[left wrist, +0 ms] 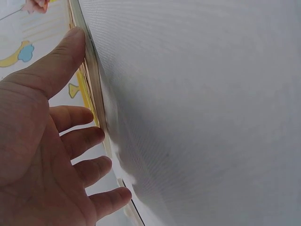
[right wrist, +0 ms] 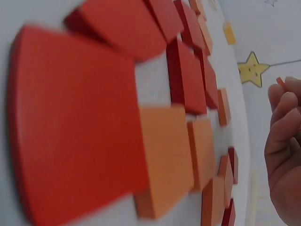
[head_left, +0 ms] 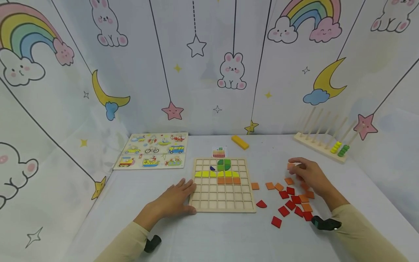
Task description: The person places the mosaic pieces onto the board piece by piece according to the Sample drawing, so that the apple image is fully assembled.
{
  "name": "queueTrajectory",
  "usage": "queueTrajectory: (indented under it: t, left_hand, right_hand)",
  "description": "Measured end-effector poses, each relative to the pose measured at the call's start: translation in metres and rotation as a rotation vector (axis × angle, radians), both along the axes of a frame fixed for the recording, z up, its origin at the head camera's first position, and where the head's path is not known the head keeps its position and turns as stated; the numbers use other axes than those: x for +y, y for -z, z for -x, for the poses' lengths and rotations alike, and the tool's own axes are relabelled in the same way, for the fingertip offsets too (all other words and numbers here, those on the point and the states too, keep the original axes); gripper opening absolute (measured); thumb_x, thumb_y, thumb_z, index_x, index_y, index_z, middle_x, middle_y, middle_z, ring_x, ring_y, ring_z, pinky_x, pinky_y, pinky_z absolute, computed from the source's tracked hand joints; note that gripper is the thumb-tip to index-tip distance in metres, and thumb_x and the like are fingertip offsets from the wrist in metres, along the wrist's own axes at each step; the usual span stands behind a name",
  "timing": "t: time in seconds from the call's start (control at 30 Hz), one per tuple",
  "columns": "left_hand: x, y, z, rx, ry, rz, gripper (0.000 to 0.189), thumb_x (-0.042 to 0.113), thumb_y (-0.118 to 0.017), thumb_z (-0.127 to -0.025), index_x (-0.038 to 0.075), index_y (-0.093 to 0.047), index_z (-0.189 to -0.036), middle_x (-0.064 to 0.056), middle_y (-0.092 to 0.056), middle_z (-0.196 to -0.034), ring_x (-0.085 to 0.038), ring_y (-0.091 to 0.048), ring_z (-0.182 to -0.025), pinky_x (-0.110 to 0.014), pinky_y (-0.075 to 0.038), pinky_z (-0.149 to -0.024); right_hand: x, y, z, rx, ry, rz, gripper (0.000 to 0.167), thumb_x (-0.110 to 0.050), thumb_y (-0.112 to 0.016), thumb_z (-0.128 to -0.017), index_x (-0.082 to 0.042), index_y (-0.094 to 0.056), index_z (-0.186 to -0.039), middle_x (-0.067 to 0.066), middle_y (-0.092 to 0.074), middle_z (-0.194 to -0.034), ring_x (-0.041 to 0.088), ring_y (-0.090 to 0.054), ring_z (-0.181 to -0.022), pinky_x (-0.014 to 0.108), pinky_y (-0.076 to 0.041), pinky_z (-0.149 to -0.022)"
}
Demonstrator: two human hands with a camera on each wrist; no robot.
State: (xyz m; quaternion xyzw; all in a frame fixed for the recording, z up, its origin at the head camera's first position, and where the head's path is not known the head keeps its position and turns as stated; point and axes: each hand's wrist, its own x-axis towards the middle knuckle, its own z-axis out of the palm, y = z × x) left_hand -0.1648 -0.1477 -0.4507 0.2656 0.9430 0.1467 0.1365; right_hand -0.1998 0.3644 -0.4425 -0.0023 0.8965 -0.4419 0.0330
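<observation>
A wooden grid board (head_left: 222,210) lies flat, bearing yellow pieces (head_left: 209,174) in one row, orange squares (head_left: 229,181) below them, green curved pieces (head_left: 224,165) above and a dark blue piece (head_left: 212,168). Along the board's left edge rests my left hand (head_left: 173,199), fingers extended and thumb at the lower corner; the left wrist view shows its fingertips right at the board's side. My right hand (head_left: 310,176) pinches an orange square tile (head_left: 290,166) between thumb and fingertips, raised over the scattered tiles. In the right wrist view that tile (right wrist: 281,84) shows edge-on.
Loose red tiles (head_left: 283,211) and orange tiles (head_left: 270,186) spread right of the board. Behind it are a small pattern card (head_left: 219,152) and a yellow block (head_left: 240,142). A vehicle picture board (head_left: 152,151) lies back left; a peg rack with beads (head_left: 320,146) stands back right.
</observation>
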Motion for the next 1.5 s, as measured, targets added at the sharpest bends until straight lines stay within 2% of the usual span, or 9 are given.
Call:
queueTrajectory:
  t: [0.1, 0.23, 0.33, 0.53, 0.77, 0.97, 1.1, 1.23, 1.5]
  left_hand:
    - [0.000, -0.001, -0.001, -0.004, 0.002, -0.006, 0.087, 0.052, -0.075, -0.088, 0.010, -0.041, -0.156, -0.010, -0.034, -0.165, -0.040, -0.023, -0.154, -0.065, -0.028, -0.118]
    - [0.000, -0.001, -0.001, 0.000, 0.003, -0.004, 0.087, 0.052, -0.075, -0.088, 0.010, -0.041, -0.157, -0.009, -0.034, -0.165, -0.040, -0.023, -0.154, -0.065, -0.028, -0.118]
    - [0.000, 0.000, 0.000, 0.003, 0.005, -0.004, 0.087, 0.053, -0.075, -0.088, 0.010, -0.041, -0.157, -0.009, -0.034, -0.165, -0.040, -0.023, -0.154, -0.065, -0.029, -0.118]
    - [-0.001, -0.001, 0.000, 0.007, 0.006, 0.003, 0.087, 0.053, -0.074, -0.088, 0.011, -0.041, -0.157, -0.009, -0.034, -0.165, -0.040, -0.024, -0.154, -0.064, -0.029, -0.118]
    - [0.001, -0.001, 0.000, -0.003, -0.013, 0.016, 0.088, 0.053, -0.075, -0.087, 0.012, -0.041, -0.157, -0.007, -0.033, -0.166, -0.038, -0.023, -0.154, -0.063, -0.027, -0.120]
    - [0.001, 0.000, 0.000, -0.008, -0.018, 0.019, 0.089, 0.054, -0.075, -0.087, 0.012, -0.041, -0.157, -0.006, -0.032, -0.166, -0.037, -0.022, -0.155, -0.062, -0.027, -0.120]
    - [0.002, 0.000, 0.000, -0.013, -0.022, 0.019, 0.089, 0.054, -0.075, -0.087, 0.013, -0.041, -0.157, -0.006, -0.032, -0.166, -0.037, -0.022, -0.155, -0.062, -0.027, -0.120]
    - [0.002, 0.000, 0.000, -0.008, -0.021, 0.023, 0.089, 0.055, -0.075, -0.087, 0.013, -0.041, -0.157, -0.006, -0.032, -0.166, -0.037, -0.022, -0.155, -0.062, -0.027, -0.120]
    - [0.001, 0.000, 0.000, -0.002, -0.021, 0.028, 0.089, 0.054, -0.076, -0.086, 0.013, -0.041, -0.157, -0.006, -0.033, -0.166, -0.037, -0.023, -0.154, -0.062, -0.028, -0.120]
  right_hand:
    - [-0.008, -0.001, 0.002, 0.022, -0.020, 0.043, 0.053, -0.037, -0.058, -0.105, -0.003, -0.052, -0.144, 0.023, -0.064, -0.102, 0.026, -0.058, -0.077, 0.030, -0.055, -0.063]
    - [-0.021, -0.004, 0.004, 0.011, -0.047, 0.069, 0.054, -0.033, -0.065, -0.102, -0.003, -0.052, -0.145, 0.022, -0.061, -0.100, 0.027, -0.060, -0.083, 0.030, -0.058, -0.069]
    - [-0.031, -0.008, 0.004, -0.013, -0.056, 0.087, 0.055, -0.031, -0.066, -0.101, -0.003, -0.052, -0.146, 0.021, -0.060, -0.104, 0.029, -0.060, -0.088, 0.030, -0.057, -0.070]
    - [-0.051, -0.008, 0.008, -0.050, -0.084, 0.130, 0.054, -0.027, -0.070, -0.099, -0.005, -0.053, -0.145, 0.016, -0.060, -0.101, 0.030, -0.058, -0.085, 0.030, -0.052, -0.059]
    - [-0.090, -0.004, 0.008, -0.127, -0.101, 0.163, 0.052, -0.026, -0.077, -0.093, -0.009, -0.059, -0.138, 0.012, -0.057, -0.103, 0.027, -0.059, -0.081, 0.031, -0.052, -0.058]
    - [-0.132, 0.006, 0.001, -0.151, -0.160, 0.111, 0.040, -0.021, -0.078, -0.091, -0.011, -0.066, -0.129, 0.009, -0.061, -0.094, 0.023, -0.059, -0.074, 0.029, -0.052, -0.059]
    - [-0.153, 0.013, -0.005, -0.167, -0.180, 0.051, 0.038, -0.021, -0.078, -0.091, -0.014, -0.070, -0.127, 0.007, -0.061, -0.095, 0.021, -0.059, -0.079, 0.028, -0.052, -0.063]
    - [-0.164, 0.017, -0.009, -0.188, -0.169, 0.032, 0.040, -0.019, -0.080, -0.089, -0.015, -0.070, -0.128, 0.006, -0.062, -0.098, 0.021, -0.059, -0.084, 0.029, -0.054, -0.065]
    - [-0.174, 0.021, -0.012, -0.160, -0.135, 0.035, 0.034, -0.014, -0.081, -0.087, -0.013, -0.068, -0.118, 0.005, -0.061, -0.091, 0.020, -0.060, -0.072, 0.029, -0.054, -0.060]
